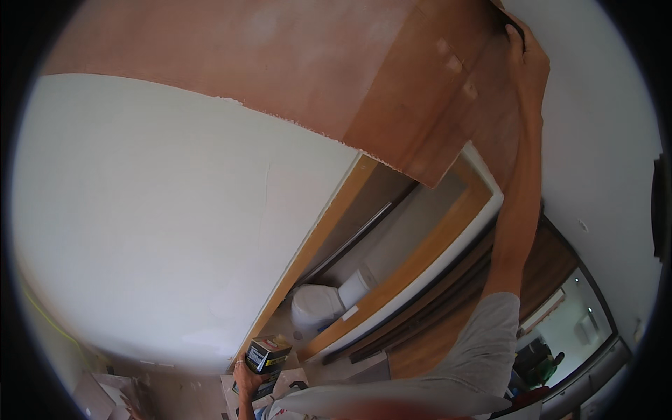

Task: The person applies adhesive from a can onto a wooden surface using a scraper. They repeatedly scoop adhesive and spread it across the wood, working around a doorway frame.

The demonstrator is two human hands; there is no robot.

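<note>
We face a wall (182, 210), white below, reddish-brown above. Our right hand (530, 63) is at the upper corner, its grip curled around one dark object (516, 26), apparently for high reach. Our left hand (246, 378), low, grips one dark-and-gold box (269, 353) by its side, seemingly for support. We count two hands.

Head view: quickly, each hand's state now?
Left hand: against a dark box; firm grip cannot be told.
Right hand: closed on a dark object, kind unclear.

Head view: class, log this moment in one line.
Right hand: raised, holding dark object; reddish-brown wall surface: alongside; left hand: touching black boxy container
</note>
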